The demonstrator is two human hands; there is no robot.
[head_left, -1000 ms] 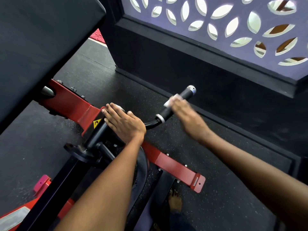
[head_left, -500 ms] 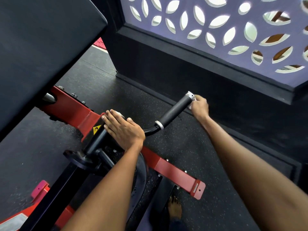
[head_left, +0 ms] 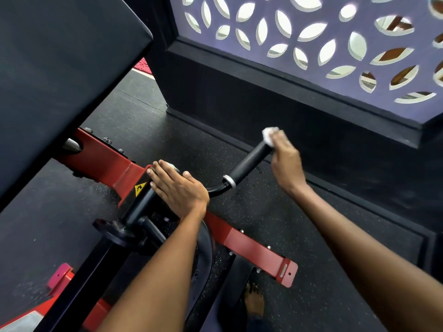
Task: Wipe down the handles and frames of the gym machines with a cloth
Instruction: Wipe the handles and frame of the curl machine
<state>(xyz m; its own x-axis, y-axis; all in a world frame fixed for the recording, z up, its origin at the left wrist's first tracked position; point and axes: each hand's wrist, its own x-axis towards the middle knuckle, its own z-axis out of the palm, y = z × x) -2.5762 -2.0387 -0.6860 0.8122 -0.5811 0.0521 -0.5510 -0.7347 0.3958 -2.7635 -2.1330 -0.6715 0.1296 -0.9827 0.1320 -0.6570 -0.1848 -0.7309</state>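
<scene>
A black rubber handle with a silver collar sticks up and to the right from the red machine frame. My right hand holds a small white cloth against the handle's outer tip, which the cloth covers. My left hand lies flat, fingers straight, on the black and red joint beside a yellow warning sticker.
A large black pad looms at upper left. A black ledge under a purple cut-out screen runs close behind the handle. A red bar end and a bare foot sit on the speckled rubber floor.
My right hand slid the cloth from the handle's middle out to its tip, now covering the end cap. My left hand stayed put on the joint.
</scene>
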